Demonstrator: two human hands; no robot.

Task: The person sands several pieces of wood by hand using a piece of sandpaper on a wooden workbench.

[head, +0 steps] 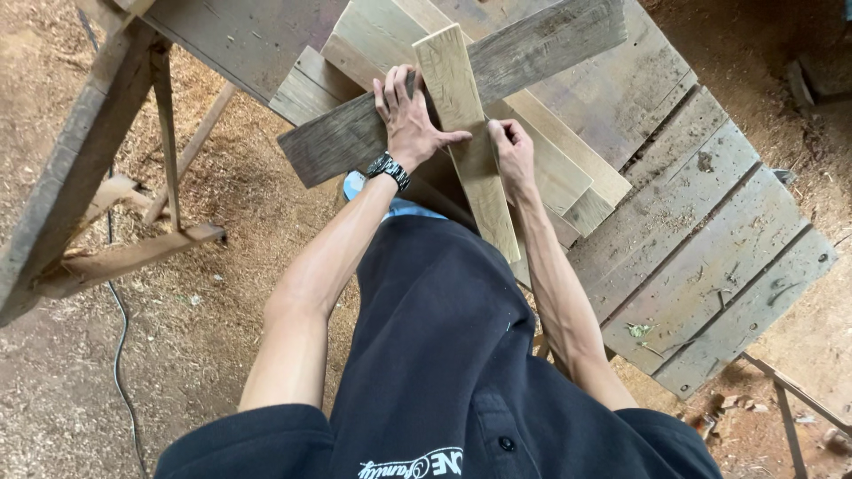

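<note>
1. We see two bare hands. The left hand [410,120], with a dark beaded bracelet [389,169] at its wrist, lies flat with fingers spread, pressing on one narrow pale yellowish wooden plank [468,133].
2. The right hand [513,151] is curled at that plank's right edge, fingertips pinched together against the wood; we cannot tell whether it holds anything small.
3. The pale plank is straight, rough-sawn and long, its far end square-cut, its near end reaching toward the dark shirt [444,355].
4. Under it, crossing it, lies one grey weathered board [532,44] with coarse grain; the left palm rests partly on it too.
5. Beneath both we count roughly four more pale boards in a loose stack [568,168].
6. All rest on a worn grey slatted wooden tabletop [710,257], its planks cracked and gapped.
7. To the left stands one rough timber trestle [115,177], with one thin cable [120,355] trailing over the sawdust-covered ground [222,293].
</note>
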